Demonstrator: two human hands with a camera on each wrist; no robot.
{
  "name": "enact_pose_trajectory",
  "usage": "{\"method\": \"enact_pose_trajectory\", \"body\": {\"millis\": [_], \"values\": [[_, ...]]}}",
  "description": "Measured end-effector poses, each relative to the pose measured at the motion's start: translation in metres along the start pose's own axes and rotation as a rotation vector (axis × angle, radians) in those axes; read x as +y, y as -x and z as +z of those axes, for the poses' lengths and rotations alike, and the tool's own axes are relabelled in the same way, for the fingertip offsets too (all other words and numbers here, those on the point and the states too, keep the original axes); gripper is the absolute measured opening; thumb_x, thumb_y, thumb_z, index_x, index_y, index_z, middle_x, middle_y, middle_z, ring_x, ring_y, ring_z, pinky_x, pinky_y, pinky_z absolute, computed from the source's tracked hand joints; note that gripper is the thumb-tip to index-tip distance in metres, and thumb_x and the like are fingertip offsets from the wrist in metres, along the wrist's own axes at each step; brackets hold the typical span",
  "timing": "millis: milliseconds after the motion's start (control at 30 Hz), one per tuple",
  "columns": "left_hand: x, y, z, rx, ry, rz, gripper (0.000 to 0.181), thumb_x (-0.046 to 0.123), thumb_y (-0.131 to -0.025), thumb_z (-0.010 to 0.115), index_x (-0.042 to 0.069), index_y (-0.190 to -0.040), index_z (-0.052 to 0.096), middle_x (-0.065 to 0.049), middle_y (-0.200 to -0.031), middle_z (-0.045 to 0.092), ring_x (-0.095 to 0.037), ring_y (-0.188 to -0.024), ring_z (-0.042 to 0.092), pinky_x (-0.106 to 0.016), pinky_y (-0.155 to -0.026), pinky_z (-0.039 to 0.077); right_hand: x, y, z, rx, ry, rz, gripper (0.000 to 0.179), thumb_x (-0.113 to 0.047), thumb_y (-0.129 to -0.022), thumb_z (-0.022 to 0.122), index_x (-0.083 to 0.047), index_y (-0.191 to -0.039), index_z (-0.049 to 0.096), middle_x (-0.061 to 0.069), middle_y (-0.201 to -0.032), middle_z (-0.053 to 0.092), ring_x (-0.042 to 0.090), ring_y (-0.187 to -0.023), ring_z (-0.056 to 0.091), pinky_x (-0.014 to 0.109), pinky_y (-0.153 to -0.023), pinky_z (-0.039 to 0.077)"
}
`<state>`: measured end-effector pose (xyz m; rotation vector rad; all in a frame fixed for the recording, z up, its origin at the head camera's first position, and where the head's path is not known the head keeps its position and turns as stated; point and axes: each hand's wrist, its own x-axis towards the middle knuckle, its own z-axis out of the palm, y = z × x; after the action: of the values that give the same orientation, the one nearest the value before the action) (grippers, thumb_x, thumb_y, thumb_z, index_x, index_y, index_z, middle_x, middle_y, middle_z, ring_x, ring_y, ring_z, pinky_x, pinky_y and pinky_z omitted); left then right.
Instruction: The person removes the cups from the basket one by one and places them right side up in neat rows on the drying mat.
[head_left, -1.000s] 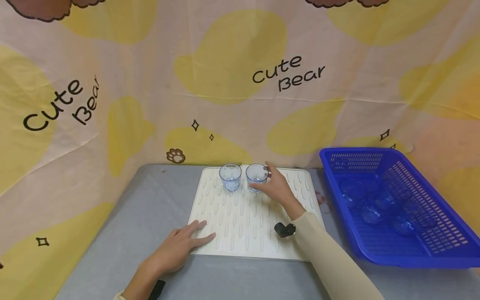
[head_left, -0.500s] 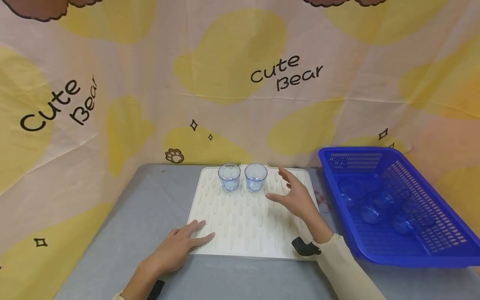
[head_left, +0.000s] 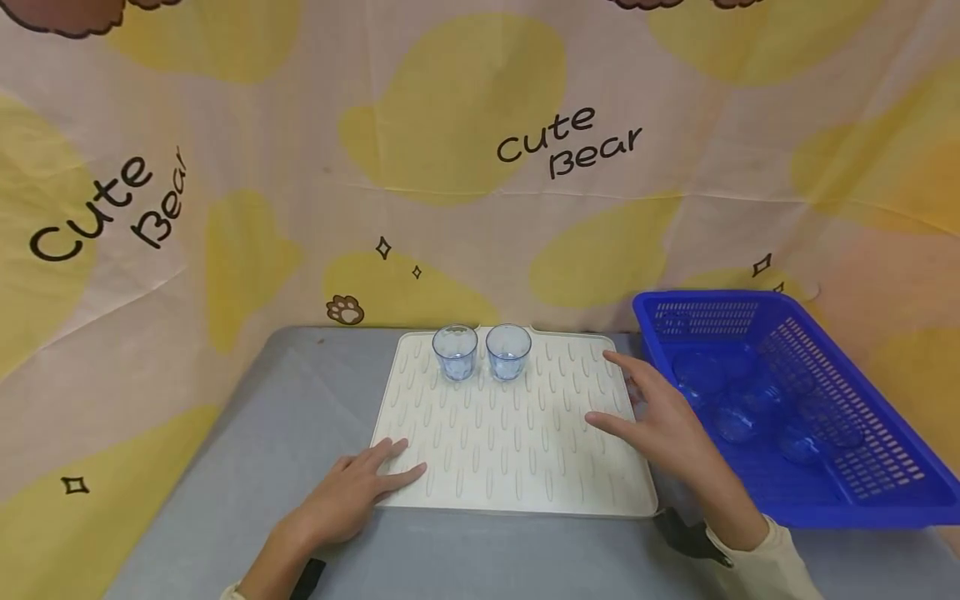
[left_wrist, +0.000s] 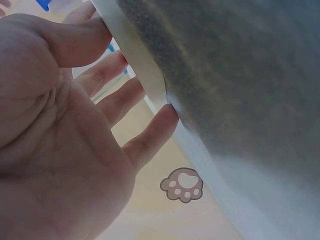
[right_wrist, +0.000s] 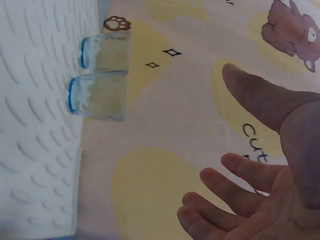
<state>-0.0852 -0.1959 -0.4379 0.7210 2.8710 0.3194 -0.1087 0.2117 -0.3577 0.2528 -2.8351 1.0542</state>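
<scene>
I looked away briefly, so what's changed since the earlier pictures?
The right hand let go of the glass nearer the blue basket and moved right, toward that basket. That glass, the other glass, the white mat and the left hand stayed put.

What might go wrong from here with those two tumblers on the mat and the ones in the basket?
The two upright tumblers stand close together at the mat's far edge, so a bump could knock one into the other. The left hand rests at the near-left corner of the white mat; a tug might shift everything. The clear tumblers in the blue plastic basket sit close together, so lifting one could clink another.
</scene>
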Motion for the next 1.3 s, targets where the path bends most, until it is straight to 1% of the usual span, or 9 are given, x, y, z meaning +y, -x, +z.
{"method": "enact_pose_trajectory", "body": {"millis": [100, 133, 233, 367, 533, 767, 933, 1067, 1300], "values": [[-0.002, 0.0, 0.0, -0.012, 0.012, -0.014, 0.078, -0.015, -0.086, 0.053, 0.039, -0.142, 0.054, -0.006, -0.156, 0.043, -0.035, -0.143, 0.04, -0.055, -0.105, 0.037, 0.003, 0.009, -0.014, 0.002, 0.025, -0.008, 0.086, -0.042, -0.082, 0.08, -0.014, -0.152, 0.038, 0.018, -0.151, 0.045, 0.039, -0.123, 0.053, 0.059, -0.092, 0.046], [-0.002, 0.0, 0.0, -0.016, 0.016, -0.02, 0.078, -0.015, -0.086, 0.053, 0.039, -0.142, 0.054, -0.006, -0.156, 0.042, -0.035, -0.144, 0.04, -0.055, -0.105, 0.037, 0.005, 0.012, -0.019, 0.005, 0.03, -0.001, 0.087, -0.043, -0.083, 0.079, -0.015, -0.153, 0.037, 0.018, -0.153, 0.043, 0.042, -0.128, 0.049, 0.063, -0.094, 0.043], [-0.003, -0.001, 0.001, -0.012, 0.01, -0.018, 0.079, -0.015, -0.086, 0.054, 0.04, -0.141, 0.054, -0.005, -0.156, 0.043, -0.034, -0.143, 0.04, -0.055, -0.105, 0.037, 0.017, 0.019, -0.033, 0.0, 0.053, 0.044, 0.089, -0.048, -0.085, 0.076, -0.018, -0.156, 0.033, 0.021, -0.157, 0.036, 0.05, -0.137, 0.038, 0.071, -0.098, 0.036], [-0.002, 0.0, 0.002, -0.002, 0.006, -0.005, 0.077, -0.014, -0.086, 0.054, 0.04, -0.141, 0.054, -0.006, -0.155, 0.044, -0.035, -0.142, 0.042, -0.055, -0.104, 0.038, 0.04, 0.025, -0.049, 0.002, 0.1, 0.077, 0.087, -0.048, -0.088, 0.072, -0.017, -0.157, 0.029, 0.026, -0.155, 0.035, 0.053, -0.131, 0.04, 0.073, -0.092, 0.037], [0.0, 0.0, 0.001, 0.001, 0.009, -0.004, 0.078, -0.014, -0.086, 0.054, 0.04, -0.142, 0.053, -0.006, -0.156, 0.042, -0.034, -0.143, 0.04, -0.055, -0.105, 0.037, 0.066, 0.034, -0.065, 0.022, 0.144, 0.07, 0.084, -0.045, -0.09, 0.072, -0.014, -0.156, 0.031, 0.03, -0.152, 0.035, 0.057, -0.132, 0.036, 0.072, -0.091, 0.034], [0.0, 0.0, -0.002, 0.011, 0.001, 0.002, 0.077, -0.015, -0.085, 0.054, 0.037, -0.141, 0.055, -0.007, -0.155, 0.043, -0.034, -0.143, 0.041, -0.055, -0.104, 0.037, 0.101, 0.042, -0.072, 0.026, 0.213, 0.105, 0.084, -0.044, -0.09, 0.071, -0.005, -0.153, 0.032, 0.038, -0.146, 0.037, 0.061, -0.128, 0.035, 0.075, -0.091, 0.031], [0.001, 0.0, -0.002, 0.0, 0.016, -0.012, 0.076, -0.014, -0.086, 0.054, 0.038, -0.141, 0.055, -0.006, -0.156, 0.043, -0.035, -0.143, 0.041, -0.055, -0.105, 0.037, 0.122, 0.042, -0.079, 0.031, 0.222, 0.109, 0.085, -0.04, -0.091, 0.072, 0.004, -0.151, 0.031, 0.043, -0.143, 0.036, 0.064, -0.126, 0.033, 0.075, -0.094, 0.028], [0.001, 0.0, -0.001, 0.0, 0.016, -0.005, 0.076, -0.014, -0.087, 0.054, 0.039, -0.141, 0.055, -0.006, -0.155, 0.043, -0.035, -0.142, 0.041, -0.055, -0.104, 0.037, 0.133, 0.04, -0.083, 0.029, 0.25, 0.112, 0.086, -0.037, -0.09, 0.073, 0.009, -0.148, 0.031, 0.047, -0.138, 0.036, 0.065, -0.123, 0.033, 0.075, -0.092, 0.029], [0.001, -0.001, 0.0, -0.002, 0.025, -0.004, 0.075, -0.013, -0.087, 0.053, 0.04, -0.141, 0.054, -0.006, -0.155, 0.043, -0.035, -0.143, 0.041, -0.055, -0.103, 0.037, 0.147, 0.031, -0.081, 0.012, 0.29, 0.088, 0.087, -0.037, -0.088, 0.074, 0.011, -0.147, 0.03, 0.046, -0.137, 0.037, 0.064, -0.123, 0.033, 0.073, -0.092, 0.03]]}}
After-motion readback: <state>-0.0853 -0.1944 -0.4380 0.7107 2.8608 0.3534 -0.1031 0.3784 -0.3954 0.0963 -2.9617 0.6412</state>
